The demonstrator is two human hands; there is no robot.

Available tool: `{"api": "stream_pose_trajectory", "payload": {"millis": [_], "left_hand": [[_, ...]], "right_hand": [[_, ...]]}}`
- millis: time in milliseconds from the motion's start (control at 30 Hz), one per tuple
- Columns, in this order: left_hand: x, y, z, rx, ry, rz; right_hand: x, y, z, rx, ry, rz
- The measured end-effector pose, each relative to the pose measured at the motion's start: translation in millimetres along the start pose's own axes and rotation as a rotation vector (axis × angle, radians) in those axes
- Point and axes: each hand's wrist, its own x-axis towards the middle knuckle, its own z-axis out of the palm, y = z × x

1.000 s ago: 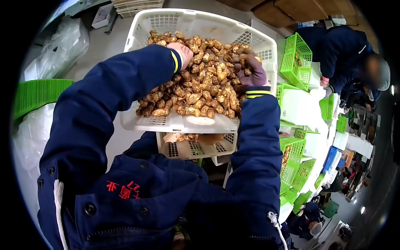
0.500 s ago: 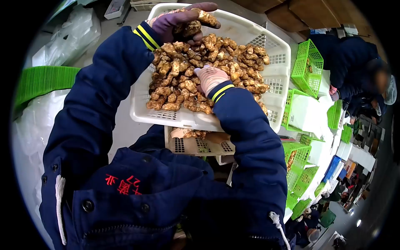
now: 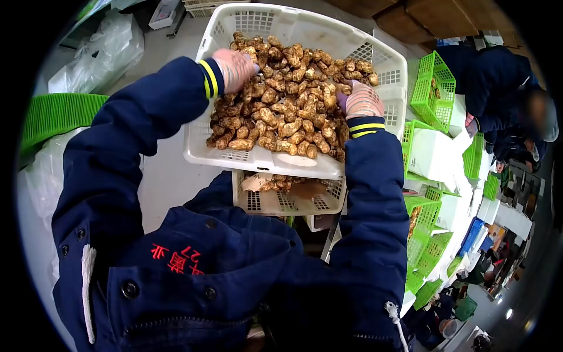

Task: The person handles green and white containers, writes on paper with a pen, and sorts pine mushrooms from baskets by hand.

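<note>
A heap of stubby brown-and-cream mushrooms [image 3: 287, 111] fills much of a white perforated plastic crate [image 3: 328, 26]. At the heap's left edge, my left hand [image 3: 234, 70] reaches down in a striped glove; its fingers are mostly hidden. Over on the right side of the heap is my right hand [image 3: 362, 101], also gloved, with a bit of purple glove showing against the mushrooms. Its fingertips are out of sight, so I cannot tell whether either hand grips a mushroom.
Below the white crate sits another crate [image 3: 287, 202] holding more mushrooms and a piece of cardboard. Green baskets [image 3: 433, 94] and white boxes line the right side, where a co-worker [image 3: 498, 82] bends over. Stacked green baskets [image 3: 64, 117] and clear plastic bags [image 3: 102, 53] are at the left.
My left hand, which held mushrooms up at the crate's far edge, has come down to the heap's left side. My right hand has moved right from the heap's middle.
</note>
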Motion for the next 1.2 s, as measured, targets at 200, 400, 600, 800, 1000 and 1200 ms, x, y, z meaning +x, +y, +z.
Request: {"api": "stream_pose_trajectory", "payload": {"millis": [200, 400, 600, 800, 1000, 1200], "left_hand": [[-4.8, 15.6, 5.8, -0.744, -0.124, 0.259], [26.2, -62.0, 3.7, -0.813, 0.515, -0.223], [38.7, -58.3, 8.0, -0.572, 0.267, -0.34], [50.6, -57.7, 24.0, -0.505, 0.138, -0.249], [64.9, -12.5, -4.3, -0.158, 0.106, -0.226], [106.7, 5.6, 29.7, 0.08, 0.03, -0.317]], "right_hand": [[-28.5, -55.3, -10.4, -0.048, 0.07, -0.229], [2.6, -109.1, 17.1, -0.091, 0.041, -0.422], [-6.3, -136.3, 5.7, -0.262, -0.253, -0.255], [-31.1, -57.8, 2.6, -0.386, -0.273, -0.225], [-31.4, 30.3, 21.2, 1.278, -0.299, -0.356], [-81.8, 33.4, 5.6, 2.011, -0.165, -0.238]]}}
